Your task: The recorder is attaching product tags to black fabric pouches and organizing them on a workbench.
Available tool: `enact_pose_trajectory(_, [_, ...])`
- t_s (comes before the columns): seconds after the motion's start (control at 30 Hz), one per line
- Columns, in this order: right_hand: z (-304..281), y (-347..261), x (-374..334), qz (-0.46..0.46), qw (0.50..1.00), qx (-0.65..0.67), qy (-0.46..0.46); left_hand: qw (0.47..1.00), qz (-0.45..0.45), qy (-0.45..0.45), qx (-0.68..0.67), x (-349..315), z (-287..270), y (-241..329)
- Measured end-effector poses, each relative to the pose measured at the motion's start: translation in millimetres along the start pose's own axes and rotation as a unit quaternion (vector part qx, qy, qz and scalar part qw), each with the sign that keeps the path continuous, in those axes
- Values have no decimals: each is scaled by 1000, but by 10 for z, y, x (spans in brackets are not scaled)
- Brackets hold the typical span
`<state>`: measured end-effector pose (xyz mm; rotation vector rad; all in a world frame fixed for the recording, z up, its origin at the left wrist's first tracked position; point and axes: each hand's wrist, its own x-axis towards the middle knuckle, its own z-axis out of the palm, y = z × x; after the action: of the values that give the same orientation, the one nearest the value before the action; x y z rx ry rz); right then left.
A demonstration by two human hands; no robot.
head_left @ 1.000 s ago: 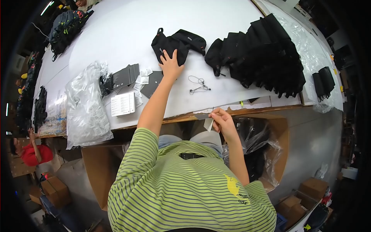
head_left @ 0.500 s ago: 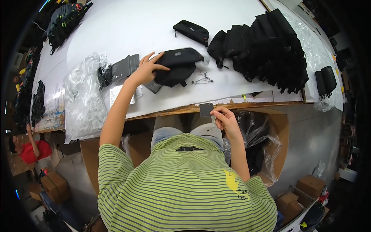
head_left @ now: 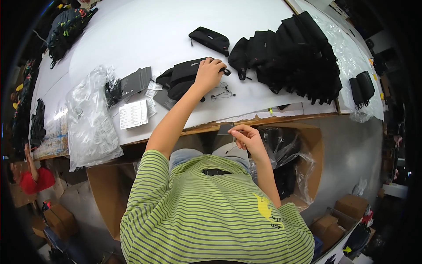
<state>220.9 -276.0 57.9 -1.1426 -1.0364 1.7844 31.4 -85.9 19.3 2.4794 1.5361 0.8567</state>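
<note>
A black zippered pouch (head_left: 182, 72) lies on the white table, its front turned up. My left hand (head_left: 210, 75) reaches across it, fingers bent around its right end near the zipper. At the table's front edge, my right hand (head_left: 246, 135) pinches a dark hang tag (head_left: 224, 129) whose thin cord dangles below the fingers. Several loose tag cords (head_left: 223, 93) lie just right of the pouch. Left of it are a stack of dark cards (head_left: 136, 81), small white packets (head_left: 152, 90) and a white printed stack (head_left: 133, 115). Another black pouch (head_left: 209, 39) lies farther back.
A large heap of black pouches (head_left: 299, 61) covers the table's right. Clear plastic bags (head_left: 90, 119) drape over the left front edge. Below the edge stands an open carton (head_left: 314, 158) with plastic-wrapped black goods. A person in red (head_left: 37, 179) is at far left.
My left hand has moved from the pouch's left side to its right end, and the pouch has shifted. My right hand still holds the tag, now turned and lower at the table edge.
</note>
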Motion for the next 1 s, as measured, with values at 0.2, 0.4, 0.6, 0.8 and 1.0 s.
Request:
enact_pose_trajectory(0.2, [3, -112, -6, -21, 997, -38, 63, 982, 39, 56, -176, -345, -280, 183])
enact_pose_trajectory(0.4, [198, -89, 390, -90, 972, -186, 115, 963, -140, 107, -206, -1061, -612, 508])
enact_pose_trajectory(0.6, [421, -179, 469, -144, 935, -310, 92, 887, -258, 73, -375, -1432, -640, 613])
enact_pose_trajectory(0.8, [495, -152, 393, -194, 911, -358, 59, 868, -298, 87, -388, -1473, -766, 707])
enact_pose_trajectory(1.0, [535, -89, 385, -215, 902, -371, 52, 861, -245, 97, -435, -1540, -746, 608])
